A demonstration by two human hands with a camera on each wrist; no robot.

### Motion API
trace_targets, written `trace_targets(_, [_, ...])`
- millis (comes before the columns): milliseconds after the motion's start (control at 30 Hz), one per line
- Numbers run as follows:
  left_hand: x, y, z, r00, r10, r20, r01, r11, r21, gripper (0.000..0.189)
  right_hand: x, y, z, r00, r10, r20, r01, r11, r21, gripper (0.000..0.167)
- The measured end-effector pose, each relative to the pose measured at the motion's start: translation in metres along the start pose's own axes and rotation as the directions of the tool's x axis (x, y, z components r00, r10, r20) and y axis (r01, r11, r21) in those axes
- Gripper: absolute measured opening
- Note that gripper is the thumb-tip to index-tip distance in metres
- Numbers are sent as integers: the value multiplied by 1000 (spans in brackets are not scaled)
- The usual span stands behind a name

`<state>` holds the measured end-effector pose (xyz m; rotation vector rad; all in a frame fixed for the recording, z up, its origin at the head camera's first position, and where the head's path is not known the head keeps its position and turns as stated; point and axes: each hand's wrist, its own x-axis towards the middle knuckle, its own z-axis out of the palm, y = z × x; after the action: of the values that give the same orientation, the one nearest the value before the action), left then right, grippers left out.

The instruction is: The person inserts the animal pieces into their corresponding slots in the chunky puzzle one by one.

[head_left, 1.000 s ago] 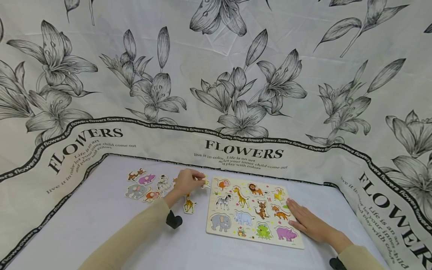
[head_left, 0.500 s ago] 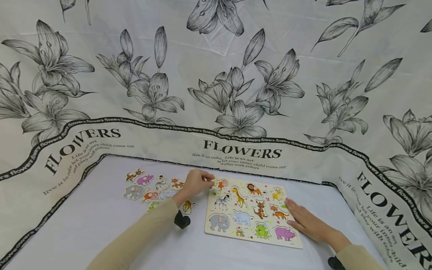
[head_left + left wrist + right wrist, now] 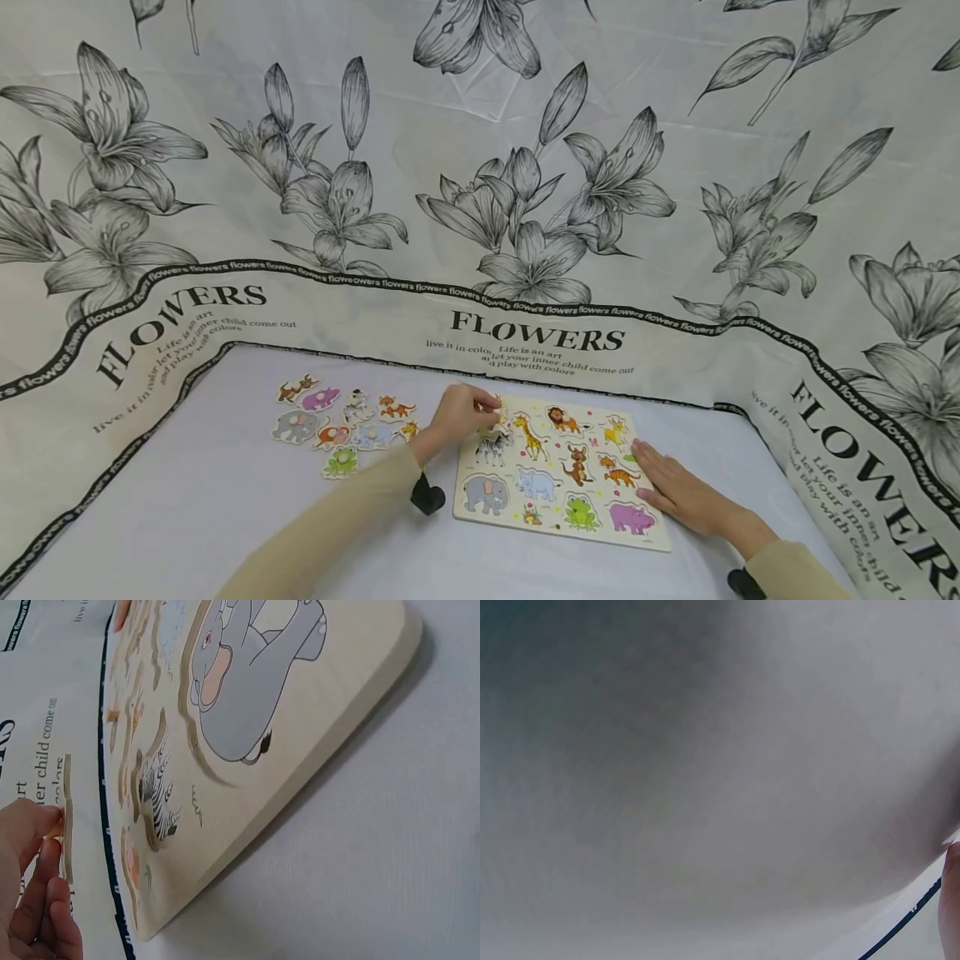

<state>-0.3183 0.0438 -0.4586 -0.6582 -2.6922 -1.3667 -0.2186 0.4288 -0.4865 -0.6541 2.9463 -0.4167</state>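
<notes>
My left hand (image 3: 463, 412) pinches a small wooden puzzle piece (image 3: 68, 780) by its knob, over the far left corner of the animal puzzle board (image 3: 512, 510). In the left wrist view that piece stands edge-on, apart from the board; its picture is hidden there, and looks yellowish in the head view. My right hand (image 3: 686, 496) rests with extended fingers on the board's right edge. Only a bit of a finger (image 3: 951, 907) shows in the right wrist view. A zebra picture (image 3: 159, 796) and a grey elephant picture (image 3: 247, 697) show in the board's recesses.
Left of the board lie several loose knobbed pieces, among them a grey elephant piece (image 3: 295, 425), a purple hippo piece (image 3: 321, 399), a tiger piece (image 3: 395, 407) and a frog piece (image 3: 341, 461). Behind the white tabletop (image 3: 187, 500) rises a flower-printed cloth (image 3: 420, 167).
My left hand has moved right with the pinched piece, from beside the board to over its far left corner. Several loose pieces are uncovered behind it. The right hand stays on the board's edge.
</notes>
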Motion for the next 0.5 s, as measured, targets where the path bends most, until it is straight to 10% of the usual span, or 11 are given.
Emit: trace_targets(500, [6, 11, 26, 997, 63, 47, -63, 998, -3, 14, 0, 0, 0, 999, 29, 29, -29, 999, 30, 72])
